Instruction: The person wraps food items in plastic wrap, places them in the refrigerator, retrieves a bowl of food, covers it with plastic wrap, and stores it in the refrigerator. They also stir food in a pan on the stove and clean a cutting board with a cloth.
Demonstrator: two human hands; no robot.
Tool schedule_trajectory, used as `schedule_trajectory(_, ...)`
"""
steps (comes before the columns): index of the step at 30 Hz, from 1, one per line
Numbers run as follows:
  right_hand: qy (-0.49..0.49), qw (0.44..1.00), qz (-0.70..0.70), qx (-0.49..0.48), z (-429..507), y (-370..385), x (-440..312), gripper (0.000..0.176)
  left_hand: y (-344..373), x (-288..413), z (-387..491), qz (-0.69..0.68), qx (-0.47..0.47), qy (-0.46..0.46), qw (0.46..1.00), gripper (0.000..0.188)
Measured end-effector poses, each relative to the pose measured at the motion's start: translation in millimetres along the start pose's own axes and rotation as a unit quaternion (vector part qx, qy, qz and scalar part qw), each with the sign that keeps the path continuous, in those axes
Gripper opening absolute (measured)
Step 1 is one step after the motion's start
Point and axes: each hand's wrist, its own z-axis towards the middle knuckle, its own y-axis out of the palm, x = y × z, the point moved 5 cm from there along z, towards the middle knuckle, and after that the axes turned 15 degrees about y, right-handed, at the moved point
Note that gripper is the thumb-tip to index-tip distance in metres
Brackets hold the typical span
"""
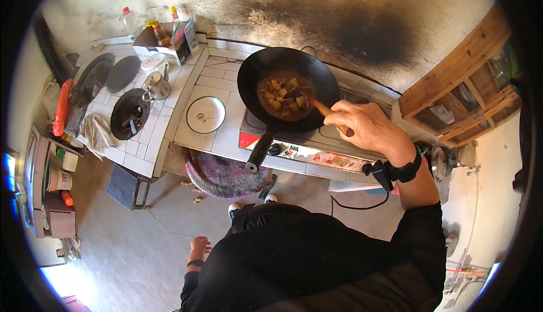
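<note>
A black wok (250,83) rests on the left side of a two-burner gas stove (322,146), its handle pointing towards me. Chunks of food that look like potato (278,100) lie in brown sauce inside it. My right hand (362,126) is closed around the wooden handle of a spatula or ladle (328,111), whose dark head is partly sunk in the food. Low at my side hangs my left hand (200,244), away from the counter, its fingers curled; whether it holds anything cannot be told. Left of the wok is a white enamel plate (206,121) with a small design.
Further left on the tiled counter stand a metal kettle (157,86), a black pan-like vessel (127,119), a cloth (96,133) and a box of bottles (163,49). A wooden cabinet (458,95) is at the right. Below the counter sits a fluffy round cushion or stool cover (225,176).
</note>
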Motion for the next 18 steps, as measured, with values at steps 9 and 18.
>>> schedule_trajectory(9,0.011,0.996,-0.012,0.082,8.0,31.0,6.0,0.032,-12.4,11.7,14.5,0.001,0.006,0.034,0.999,0.024)
schedule_trajectory(18,0.012,0.991,0.004,0.134,34.5,41.3,17.1,0.03,-5.5,-5.3,0.0,-0.006,0.002,0.004,1.0,0.023)
